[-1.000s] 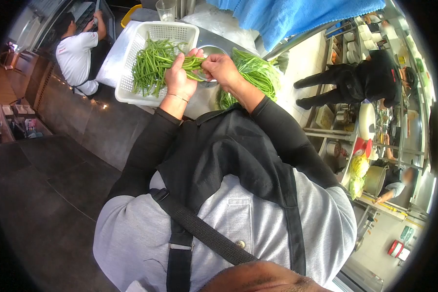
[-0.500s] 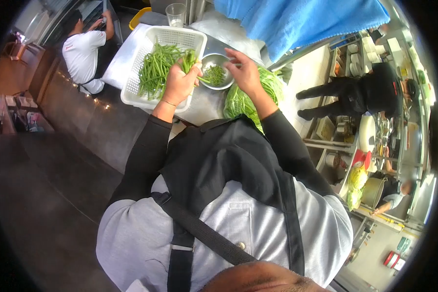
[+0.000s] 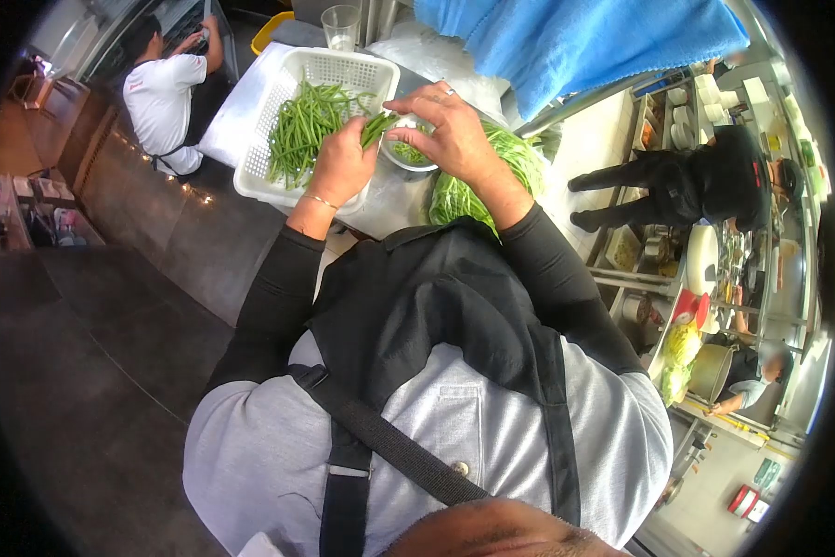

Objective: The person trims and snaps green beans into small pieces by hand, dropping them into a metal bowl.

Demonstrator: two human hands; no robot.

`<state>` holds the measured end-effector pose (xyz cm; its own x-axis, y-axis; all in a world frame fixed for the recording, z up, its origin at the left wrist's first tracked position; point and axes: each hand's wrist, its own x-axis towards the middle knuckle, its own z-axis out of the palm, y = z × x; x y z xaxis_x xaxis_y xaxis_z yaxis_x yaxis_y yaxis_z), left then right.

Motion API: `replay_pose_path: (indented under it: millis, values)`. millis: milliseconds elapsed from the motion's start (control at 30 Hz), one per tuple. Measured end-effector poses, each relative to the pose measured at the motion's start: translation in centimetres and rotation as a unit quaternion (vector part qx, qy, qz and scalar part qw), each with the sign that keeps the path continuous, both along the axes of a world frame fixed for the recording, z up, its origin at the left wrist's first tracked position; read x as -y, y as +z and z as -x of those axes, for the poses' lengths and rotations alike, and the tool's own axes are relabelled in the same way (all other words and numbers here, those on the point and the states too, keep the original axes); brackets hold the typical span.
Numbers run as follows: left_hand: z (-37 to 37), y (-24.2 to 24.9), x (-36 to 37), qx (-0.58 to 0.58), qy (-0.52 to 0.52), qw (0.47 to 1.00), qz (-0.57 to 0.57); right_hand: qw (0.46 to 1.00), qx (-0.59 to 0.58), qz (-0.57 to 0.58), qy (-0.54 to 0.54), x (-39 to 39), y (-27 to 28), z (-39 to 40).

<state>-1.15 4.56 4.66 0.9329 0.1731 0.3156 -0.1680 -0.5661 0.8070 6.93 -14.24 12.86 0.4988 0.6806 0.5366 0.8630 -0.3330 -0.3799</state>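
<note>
My left hand (image 3: 341,169) is closed around a small bunch of green beans (image 3: 376,127) above the right side of a white perforated basket (image 3: 250,176). More green beans (image 3: 306,130) lie loose in the basket. My right hand (image 3: 456,137) reaches over a metal bowl (image 3: 411,168), its thumb and fingers curled around the ends of the held beans. Short green pieces (image 3: 404,151) lie in the bowl, which my right hand partly covers. Under my right wrist is a leafy green cabbage (image 3: 505,167).
A clear glass (image 3: 340,28) and a plastic bag (image 3: 427,56) stand behind the basket. A blue cloth (image 3: 575,46) hangs at the upper right. One person in white (image 3: 165,102) works at left; another in black (image 3: 714,176) stands at right among shelves.
My right hand has moved left from above the bowl to the ends of the beans. My left hand has turned slightly, and its bunch now points toward my right fingers.
</note>
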Motion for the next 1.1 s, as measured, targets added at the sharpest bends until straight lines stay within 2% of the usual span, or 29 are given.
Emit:
replay_pose_path:
  millis: [200,267,300,367,400,433,467,500,567,600,633,700,733,833,967,1000,1033,1100]
  values:
    - [0.3,-0.3,0.1,-0.015,0.002,0.997,-0.076,0.998,-0.040,0.054,0.006,-0.1,-2.1,-0.3]
    - [0.3,-0.1,0.8,-0.058,0.011,0.993,-0.098,0.991,-0.088,0.059,-0.085,-0.7,-2.8,0.6]
    - [0.3,0.1,1.2,-0.099,0.019,0.988,-0.120,0.991,-0.088,0.059,-0.085,-1.0,-3.5,0.7]
    - [0.4,0.0,2.1,-0.121,0.013,0.986,-0.112,0.974,-0.063,0.065,-0.209,-1.1,-5.3,0.2]
    - [0.4,-0.2,2.4,-0.143,0.007,0.984,-0.104,0.973,-0.063,0.065,-0.211,-0.8,-5.7,-0.2]
    - [0.2,-0.7,2.4,-0.142,0.005,0.984,-0.105,0.962,-0.092,0.111,-0.234,-0.4,-6.0,-0.9]
    - [-0.1,-1.3,2.4,-0.149,0.000,0.987,-0.053,0.946,-0.122,0.157,-0.256,0.1,-6.3,-1.4]
    - [-0.2,-1.4,2.3,-0.156,-0.005,0.988,0.000,0.946,-0.122,0.156,-0.257,0.4,-5.7,-1.1]
    - [-0.3,-1.7,2.0,-0.152,-0.006,0.988,0.036,0.961,-0.125,0.031,-0.246,1.1,-4.4,-0.6]
    - [-0.2,-1.7,2.0,-0.150,-0.007,0.986,0.072,0.969,-0.145,-0.011,-0.201,1.5,-4.2,-0.4]
    - [-0.2,-1.9,1.9,-0.152,-0.005,0.986,0.073,0.969,-0.147,-0.010,-0.200,1.5,-4.1,0.0]
    - [-0.4,-1.9,2.0,-0.127,-0.005,0.990,0.053,0.985,-0.155,-0.033,-0.066,1.5,-4.0,0.8]
    - [-0.5,-1.7,2.1,-0.127,-0.008,0.991,0.052,0.987,-0.153,0.005,-0.054,1.4,-4.1,0.9]
    - [-0.3,-1.0,2.6,-0.112,-0.005,0.993,0.026,0.987,-0.152,-0.021,-0.042,1.0,-4.1,1.1]
    - [0.5,0.2,2.3,-0.085,0.049,0.985,-0.142,0.975,-0.203,-0.041,-0.083,1.0,-2.9,1.6]
    - [0.6,0.3,2.3,-0.061,0.059,0.975,-0.204,0.989,-0.122,-0.027,-0.077,0.9,-2.6,1.5]
    - [0.6,0.2,2.2,-0.062,0.060,0.975,-0.204,0.997,-0.040,-0.014,-0.071,0.9,-2.3,1.4]
    - [0.6,0.0,2.1,0.005,0.067,0.962,-0.266,0.999,-0.024,0.003,-0.048,0.6,-2.0,1.4]
